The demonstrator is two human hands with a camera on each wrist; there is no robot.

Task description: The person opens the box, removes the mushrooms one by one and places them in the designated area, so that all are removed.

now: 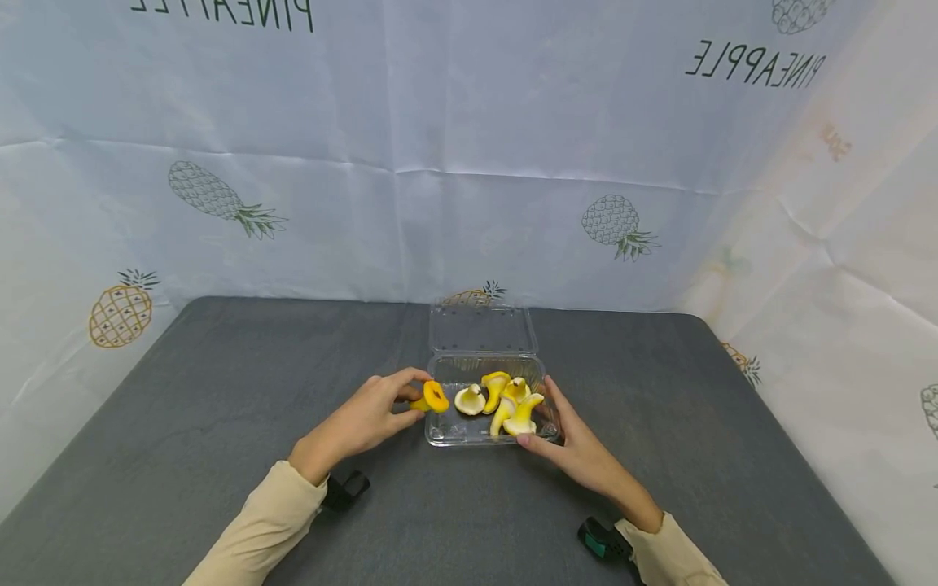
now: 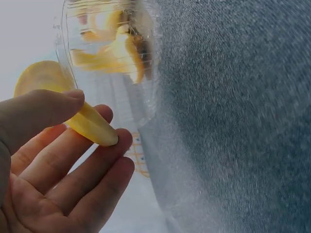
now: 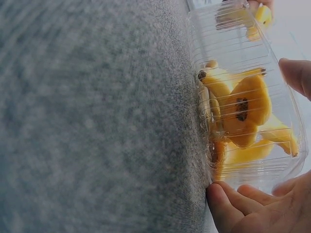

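My left hand pinches a yellow mushroom between thumb and fingers at the left rim of a clear plastic clamshell container. In the left wrist view, the mushroom's stem lies across the fingers, its cap partly behind the thumb. Several yellow-and-white mushrooms lie inside the container, mostly in its right half. At the container's right near corner, my right hand grips it, the thumb on the near side and the fingers along the right wall. Through the ribbed wall, the right wrist view shows mushrooms heaped together.
The container's clear lid stands hinged open toward the back of the dark grey table. Behind the table hangs a pale cloth printed with pineapples. Black straps with devices sit at both wrists.
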